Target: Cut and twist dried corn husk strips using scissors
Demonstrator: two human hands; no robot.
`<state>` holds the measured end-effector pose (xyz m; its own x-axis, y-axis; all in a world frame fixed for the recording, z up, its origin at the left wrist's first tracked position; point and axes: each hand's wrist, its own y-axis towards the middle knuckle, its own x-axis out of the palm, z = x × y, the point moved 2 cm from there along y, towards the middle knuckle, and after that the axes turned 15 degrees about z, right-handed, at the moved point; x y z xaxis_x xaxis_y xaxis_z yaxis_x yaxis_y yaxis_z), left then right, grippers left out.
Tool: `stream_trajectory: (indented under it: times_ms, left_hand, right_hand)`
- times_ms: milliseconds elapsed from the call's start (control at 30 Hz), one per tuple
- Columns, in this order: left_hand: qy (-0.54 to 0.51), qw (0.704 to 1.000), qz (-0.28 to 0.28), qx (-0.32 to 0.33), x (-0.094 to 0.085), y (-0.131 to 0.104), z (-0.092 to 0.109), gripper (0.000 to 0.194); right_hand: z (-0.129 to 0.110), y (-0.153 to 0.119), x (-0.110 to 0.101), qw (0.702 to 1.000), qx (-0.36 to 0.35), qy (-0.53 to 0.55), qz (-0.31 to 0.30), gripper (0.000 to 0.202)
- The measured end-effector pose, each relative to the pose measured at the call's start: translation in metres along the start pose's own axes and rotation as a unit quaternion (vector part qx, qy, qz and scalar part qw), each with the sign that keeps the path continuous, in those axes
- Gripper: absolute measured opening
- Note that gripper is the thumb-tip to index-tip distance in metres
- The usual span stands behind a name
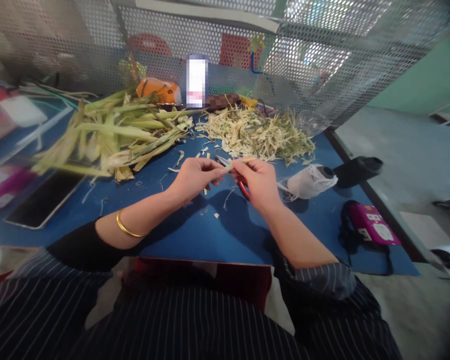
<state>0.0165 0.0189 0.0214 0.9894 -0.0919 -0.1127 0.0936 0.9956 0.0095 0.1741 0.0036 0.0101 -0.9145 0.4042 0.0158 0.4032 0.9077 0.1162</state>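
My left hand [200, 179] pinches one end of a pale husk strip [231, 165] above the blue table. The fingers of my right hand [258, 181] close on the strip's other part, close beside the left fingertips. Red-handled scissors [243, 190] show under my right hand, their blades pointing up and left; whether they rest in the palm or on the table is hard to tell. Beyond my left hand lies a heap of long green husks [108, 130]. A pile of trimmed husk scraps [255, 132] sits behind my right hand.
Right of my right hand are a white-wrapped spool [307, 182], a black thread cone [358, 171] and a magenta box [373, 223]. A lit phone [197, 82] stands by the perforated metal screen [165, 30]. A dark tablet-like slab [41, 200] lies left on the blue table [225, 240].
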Motion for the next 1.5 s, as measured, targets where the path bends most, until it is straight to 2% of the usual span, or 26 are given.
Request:
stream_trajectory:
  times_ms: [133, 233, 333, 533, 733, 933, 1000, 1033, 1067, 1100, 1167, 1200, 1233, 1267, 1333, 1433, 1500]
  left_hand:
    - [0.028, 1.0, -0.012, 0.003, -0.002, 0.002, 0.003, 0.013]
    - [0.039, 0.999, 0.002, 0.016, -0.001, 0.0, 0.002, 0.012]
    - [0.041, 0.999, 0.02, 0.029, 0.001, -0.001, -0.002, 0.011]
    - [0.014, 1.0, 0.006, -0.024, 0.002, -0.001, -0.007, 0.013]
    - [-0.009, 0.999, -0.033, -0.039, 0.005, -0.003, -0.004, 0.015]
    - [-0.016, 0.999, 0.013, -0.051, 0.002, 0.0, -0.004, 0.011]
    - [-0.025, 0.997, 0.03, -0.061, 0.001, 0.002, -0.006, 0.009]
    - [-0.03, 0.997, 0.039, -0.064, 0.0, 0.003, -0.007, 0.009]
    - [-0.034, 0.996, 0.047, -0.065, -0.001, 0.005, -0.007, 0.009]
    - [-0.038, 0.996, 0.054, -0.065, -0.001, 0.006, -0.008, 0.01]
    - [-0.043, 0.995, 0.066, -0.066, -0.002, 0.007, -0.009, 0.011]
    - [-0.044, 0.994, 0.072, -0.067, -0.003, 0.008, -0.009, 0.012]
    - [-0.044, 0.994, 0.076, -0.066, -0.003, 0.009, -0.009, 0.013]
    - [-0.045, 0.994, 0.079, -0.065, -0.004, 0.01, -0.009, 0.013]
    - [-0.048, 0.994, 0.082, -0.062, -0.005, 0.011, -0.009, 0.014]
    - [-0.057, 0.993, 0.083, -0.063, -0.007, 0.013, -0.01, 0.015]
    - [-0.067, 0.992, 0.081, -0.069, -0.008, 0.014, -0.011, 0.015]
  right_hand:
    - [0.0, 0.006, -0.006, 0.994, 0.089, 0.062, 0.022, 0.021]
    - [0.001, 0.003, -0.001, 0.993, 0.102, 0.046, -0.028, 0.028]
    - [0.004, -0.004, 0.005, 0.993, 0.093, 0.006, -0.065, 0.029]
    - [0.003, 0.0, 0.0, 0.997, 0.059, 0.047, 0.011, 0.019]
    - [0.006, -0.001, 0.001, 0.998, 0.046, 0.021, -0.024, 0.019]
    - [0.002, 0.005, -0.003, 0.998, 0.046, -0.031, -0.034, 0.023]
    - [-0.003, 0.009, -0.01, 0.989, 0.006, -0.135, -0.052, 0.027]
    - [-0.006, 0.011, -0.014, 0.972, -0.039, -0.225, -0.065, 0.027]
    - [-0.009, 0.012, -0.019, 0.936, -0.09, -0.331, -0.077, 0.025]
    - [-0.012, 0.013, -0.023, 0.883, -0.14, -0.44, -0.086, 0.023]
    - [-0.013, 0.014, -0.032, 0.764, -0.186, -0.609, -0.104, 0.027]
    - [-0.012, 0.014, -0.035, 0.718, -0.184, -0.661, -0.116, 0.03]
    - [-0.011, 0.015, -0.037, 0.687, -0.176, -0.694, -0.125, 0.033]
    - [-0.009, 0.015, -0.038, 0.668, -0.171, -0.712, -0.132, 0.035]
    - [-0.006, 0.017, -0.038, 0.653, -0.174, -0.724, -0.14, 0.038]
    - [-0.004, 0.021, -0.036, 0.648, -0.19, -0.717, -0.171, 0.038]
    - [-0.004, 0.024, -0.036, 0.655, -0.195, -0.71, -0.168, 0.04]
